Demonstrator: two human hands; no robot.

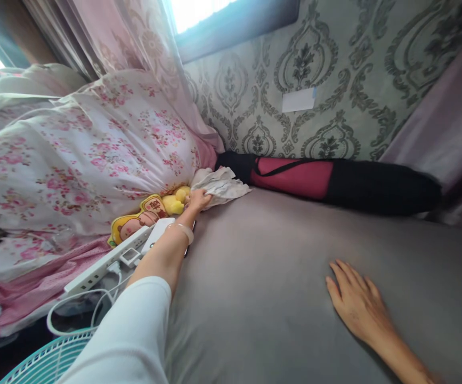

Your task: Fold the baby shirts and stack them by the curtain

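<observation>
My left hand (pixel 199 199) is stretched far forward, its fingers closed on the edge of a crumpled whitish cloth (pixel 226 186). The cloth lies at the far left corner of the grey sheet (pixel 262 277). Close beside this hand are yellow plush toys (pixel 173 202) and a yellow cushion with a cartoon face (pixel 137 224). My right hand (pixel 354 298) rests palm down on the sheet at the right, fingers extended, holding nothing. A pale bangle (pixel 185 232) circles my left wrist.
A long black and red bag (pixel 294 178) lies along the patterned wall. A white power strip (pixel 105 261) with plugs and cables runs beside my left forearm. A floral cover (pixel 95 154) drapes the left side. A teal fan guard (pixel 50 357) stands at the lower left.
</observation>
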